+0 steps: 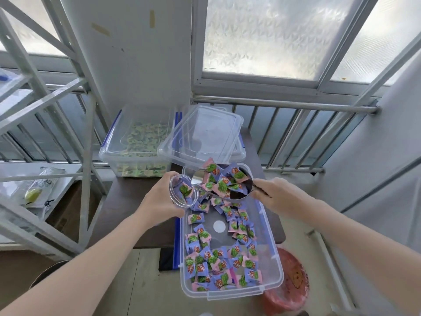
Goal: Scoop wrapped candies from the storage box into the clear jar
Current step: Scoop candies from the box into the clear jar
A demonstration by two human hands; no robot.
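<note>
Candies [224, 184] in scoop [241, 192] at jar [183, 190] rim

Both forearms are bare from the frame's lower edge to the wrists, with no sleeves showing. The left hand [159, 197] and right hand [272, 193] wear no gloves or rings.

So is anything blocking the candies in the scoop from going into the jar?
Nothing visible is. The metal scoop, heaped with wrapped candies, has its tip right at the open mouth of the clear jar, which the left hand tilts toward it.
</note>
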